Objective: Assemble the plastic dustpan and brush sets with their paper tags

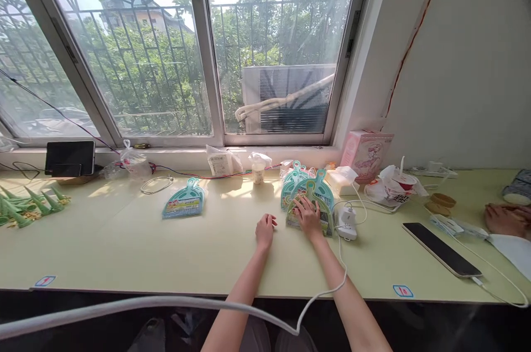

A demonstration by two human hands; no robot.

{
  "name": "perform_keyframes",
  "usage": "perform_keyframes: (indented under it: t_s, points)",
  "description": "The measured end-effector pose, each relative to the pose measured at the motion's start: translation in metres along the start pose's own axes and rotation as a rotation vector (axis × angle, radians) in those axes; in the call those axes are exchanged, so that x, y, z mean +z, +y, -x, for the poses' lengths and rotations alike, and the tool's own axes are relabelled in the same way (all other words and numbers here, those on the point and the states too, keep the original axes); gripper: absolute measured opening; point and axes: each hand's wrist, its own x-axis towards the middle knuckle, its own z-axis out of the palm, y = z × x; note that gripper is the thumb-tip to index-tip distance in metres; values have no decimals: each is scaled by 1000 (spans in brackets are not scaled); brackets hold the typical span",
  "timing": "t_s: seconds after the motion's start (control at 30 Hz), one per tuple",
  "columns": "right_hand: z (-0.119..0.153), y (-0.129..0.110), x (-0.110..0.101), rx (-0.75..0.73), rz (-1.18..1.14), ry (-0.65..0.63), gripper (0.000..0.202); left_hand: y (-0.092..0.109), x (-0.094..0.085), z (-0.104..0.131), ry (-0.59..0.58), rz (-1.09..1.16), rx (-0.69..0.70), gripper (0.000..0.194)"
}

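My right hand lies with its fingers spread on a packaged green mini dustpan, the nearest of a small group. Behind it are teal dustpans of the same shape, one showing its looped handle. To the left of the group, my left hand rests on the table, fingers curled in and nothing seen in them. Another packaged teal dustpan with a printed label lies farther left, apart from both hands.
A white power strip with cables stands right of the dustpans. A phone charges farther right, near another person's hand. A cup, a pink box and a tablet line the back. A white cable crosses the foreground.
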Motion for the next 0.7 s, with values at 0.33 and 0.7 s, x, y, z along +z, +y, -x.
perform_keyframes:
  t_s: [0.33, 0.7]
  points:
    - [31, -29, -32, -13, -113, -61, 38, -2, 0, -1, 19, 114, 41, 34]
    - [147, -89, -126, -120, -335, -175, 39, 53, -89, 62, 202, 443, 304, 42]
